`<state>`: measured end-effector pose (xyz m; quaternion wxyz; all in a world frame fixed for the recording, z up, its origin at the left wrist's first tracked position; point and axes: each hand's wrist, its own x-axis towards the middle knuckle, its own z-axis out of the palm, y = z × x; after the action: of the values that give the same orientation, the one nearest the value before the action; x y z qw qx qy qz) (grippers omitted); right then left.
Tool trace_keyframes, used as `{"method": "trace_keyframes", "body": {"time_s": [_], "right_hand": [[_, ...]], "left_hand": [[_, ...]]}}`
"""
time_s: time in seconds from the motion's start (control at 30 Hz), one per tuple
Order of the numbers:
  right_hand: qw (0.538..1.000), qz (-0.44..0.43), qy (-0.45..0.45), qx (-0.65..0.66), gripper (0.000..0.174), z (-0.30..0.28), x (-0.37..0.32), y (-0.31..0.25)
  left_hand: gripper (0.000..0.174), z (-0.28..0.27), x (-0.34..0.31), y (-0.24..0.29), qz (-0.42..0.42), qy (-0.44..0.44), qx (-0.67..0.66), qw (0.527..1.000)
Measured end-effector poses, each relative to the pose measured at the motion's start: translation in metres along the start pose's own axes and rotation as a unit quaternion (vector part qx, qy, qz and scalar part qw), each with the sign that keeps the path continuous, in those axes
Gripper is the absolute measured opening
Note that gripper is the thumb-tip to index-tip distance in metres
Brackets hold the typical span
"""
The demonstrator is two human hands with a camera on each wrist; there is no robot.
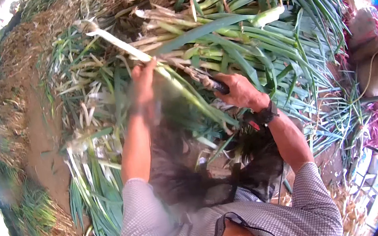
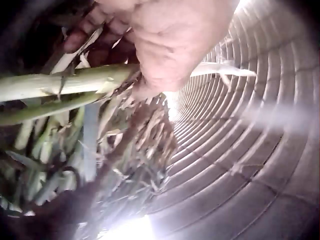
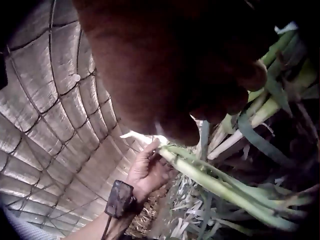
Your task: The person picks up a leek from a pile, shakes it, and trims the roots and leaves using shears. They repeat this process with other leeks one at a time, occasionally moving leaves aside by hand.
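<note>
A long green onion [image 1: 126, 46] slants across the middle of the head view, its white root end up and to the left. My left hand [image 1: 143, 88] grips it partway along its pale stalk, and the leaves trail down to the right. In the right wrist view, the left hand [image 3: 145, 172] pinches the same green onion [image 3: 210, 182] between thumb and fingers. My right hand [image 1: 242, 90], wearing a dark wristband, holds a dark-handled tool [image 1: 216, 85] with a dirty, worn front part beside the leaves. I cannot tell the tool's exact kind.
A large heap of green onions [image 1: 256, 43] spreads ahead and to the right. More onions with white stalks [image 1: 92, 178] lie at the left, beside a strip of bare soil [image 1: 43, 151]. A brown box-like object [image 1: 374, 71] stands at the far right. A ribbed, curved wall [image 2: 260, 130] rises behind.
</note>
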<state>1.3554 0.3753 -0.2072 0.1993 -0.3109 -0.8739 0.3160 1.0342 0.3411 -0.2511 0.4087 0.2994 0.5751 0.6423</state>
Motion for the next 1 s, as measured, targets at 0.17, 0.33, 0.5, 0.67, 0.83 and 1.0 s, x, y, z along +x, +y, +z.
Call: {"method": "trace_keyframes", "body": {"time_s": [0.17,0.33,0.5,0.67,0.83,1.0], "right_hand": [[0.987,0.048,-0.136,-0.071,0.047,0.01,-0.019,0.016],[0.983,0.09,-0.13,-0.097,0.047,0.0,-0.029,0.014],[0.996,0.021,-0.046,-0.071,0.044,0.01,-0.029,0.016],[0.996,-0.013,-0.078,-0.046,0.043,0.016,-0.025,0.01],[0.953,0.047,-0.263,-0.146,0.045,0.033,-0.034,0.027],[0.964,0.054,-0.215,-0.147,0.053,0.025,-0.033,0.033]], "left_hand": [[0.041,-0.051,0.037,-0.021,0.035,0.166,-0.005,0.986],[0.027,-0.048,0.008,0.015,0.078,0.09,-0.03,0.992],[0.026,-0.033,-0.009,0.037,0.187,0.033,0.0,0.982],[0.025,-0.015,-0.017,0.037,0.266,0.022,0.137,0.954],[0.018,-0.031,-0.026,0.098,0.315,0.136,0.12,0.932],[0.024,-0.109,-0.051,0.207,0.398,0.276,0.318,0.815]]}}
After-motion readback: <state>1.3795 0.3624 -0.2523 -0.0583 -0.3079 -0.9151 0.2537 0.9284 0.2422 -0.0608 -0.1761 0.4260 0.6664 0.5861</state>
